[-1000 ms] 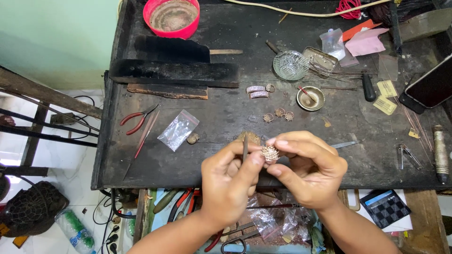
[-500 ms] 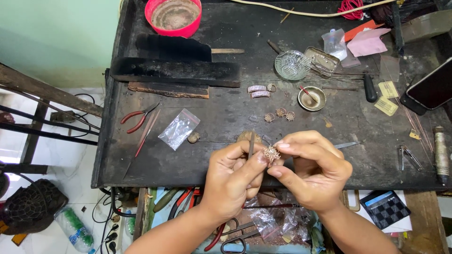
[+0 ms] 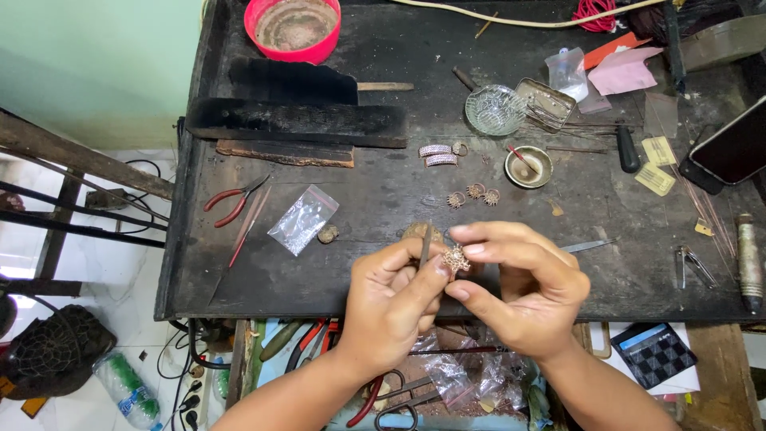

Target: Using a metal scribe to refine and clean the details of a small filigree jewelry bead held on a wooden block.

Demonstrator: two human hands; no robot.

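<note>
- The right hand (image 3: 523, 291) is pinching a small, lacy metal ornament (image 3: 457, 258) between its thumb tip and forefinger tip, so the piece is sitting right at the fingertips, held above the near edge of the workbench (image 3: 383, 207).
- The left hand (image 3: 391, 299) is gripping a thin metal tool (image 3: 426, 242) upright between thumb and fingers; its thumb tip is pressing against the left side of the ornament.
- The two hands are meeting at the piece, the ornament lying between the left thumb and the right fingertips, with the tool's shaft rising just to its left.
- Just behind the hands, three similar small ornaments (image 3: 474, 194) are lying in a loose cluster on the dark bench top.
- Further back, two pale band-shaped pieces (image 3: 437, 155) are lying side by side, and a small brass bowl (image 3: 528, 166) is sitting to their right.
- A glass dish (image 3: 495, 109) and a small metal tin (image 3: 545, 102) are standing beyond the bowl.
- To the left of the hands, a clear plastic bag (image 3: 302, 219) is lying flat, and red-handled pliers (image 3: 233, 199) are resting near the bench's left edge.
- A red bowl (image 3: 294, 28) is sitting at the far edge, and a dark phone (image 3: 734, 148) is lying at the right.
</note>
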